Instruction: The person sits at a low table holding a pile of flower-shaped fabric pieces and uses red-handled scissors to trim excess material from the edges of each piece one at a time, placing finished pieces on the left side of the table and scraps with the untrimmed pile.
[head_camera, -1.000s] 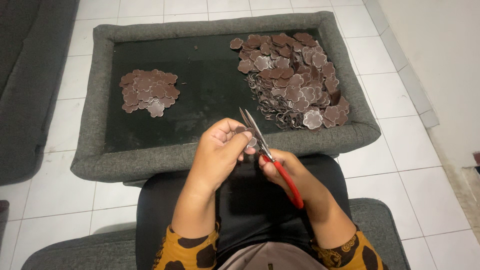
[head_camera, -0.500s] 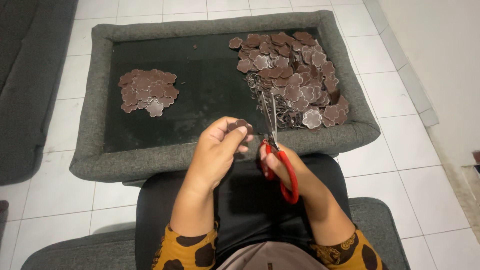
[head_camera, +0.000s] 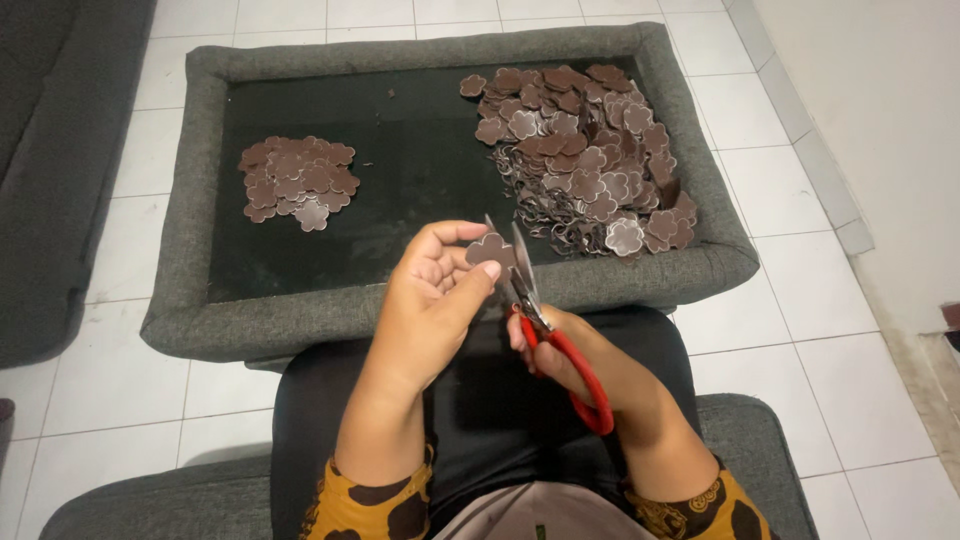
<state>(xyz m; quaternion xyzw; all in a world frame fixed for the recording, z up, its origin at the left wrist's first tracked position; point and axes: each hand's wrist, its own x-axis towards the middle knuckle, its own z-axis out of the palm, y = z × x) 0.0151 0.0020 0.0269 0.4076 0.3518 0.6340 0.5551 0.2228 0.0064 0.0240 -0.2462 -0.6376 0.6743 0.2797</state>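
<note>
- Dark sofa edge (head_camera: 50, 180), far left: untouched, well apart from my hands.
- Grey padded tray (head_camera: 180, 300), ahead of my knees on the white tiled floor (head_camera: 100, 380): dark inner surface, soft raised rim all round.
- Small heap of brown pieces (head_camera: 298, 180), left part of the tray: flat, flower-shaped, lying close together; I judge these the trimmed ones.
- My left hand (head_camera: 435, 290), near the tray's near rim: thumb and fingertips pinched on one brown flower-shaped piece (head_camera: 490, 250), held up flat with its edge turned toward the blades.
- Scissors (head_camera: 530, 300), red-handled, just right of that piece: blades parted, one on either side of its right edge, touching or all but touching it; I cannot tell whether they have bitten in.
- My right hand (head_camera: 570, 355), over my lap: fingers closed through the red loops, gripping the scissors firmly.
- Large heap of brown pieces (head_camera: 590, 160), right part of the tray: many more, piled loosely, thin dark trimmings mixed in along its left side.
- Step in hand, as I judge it: trimming the outline of the one piece I hold.
- Next move, as I judge it: a short closing of the blades along the scalloped edge, my left fingertips kept clear of the cut and turning the piece a little between snips.
</note>
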